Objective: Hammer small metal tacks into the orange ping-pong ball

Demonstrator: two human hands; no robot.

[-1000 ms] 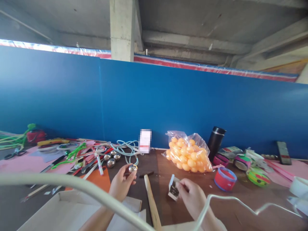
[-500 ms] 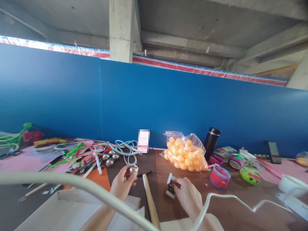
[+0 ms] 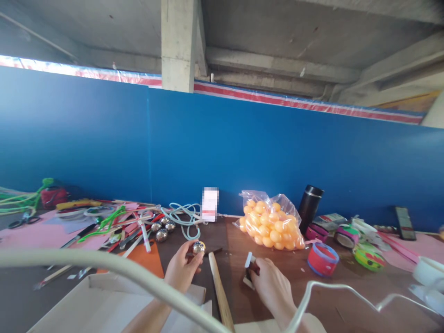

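A shiny silver metal ball (image 3: 199, 248) is pinched between the thumb and fingers of my left hand (image 3: 182, 268), above the dark tabletop. My right hand (image 3: 272, 280) has its fingertips closed at a small white box (image 3: 249, 260) with dark contents, on the brown part of the table. Whether those fingers grip the box or something in it is hidden. Between the hands lies a wooden handle (image 3: 220, 291), with a thin dark piece by its far end. Several similar silver balls (image 3: 161, 235) rest beyond my left hand.
A bag of orange balls (image 3: 270, 226) and a black bottle (image 3: 310, 206) stand at the back. Tools and pens clutter the left, near an open cardboard box (image 3: 86, 300). Tape rolls (image 3: 322, 259) lie right. A pale cable (image 3: 138, 273) crosses the foreground; a blue partition (image 3: 225, 148) stands behind.
The view has turned slightly left. The small white box has tilted in my right hand, and less of its dark contents shows. My left hand keeps hold of the metal ball.
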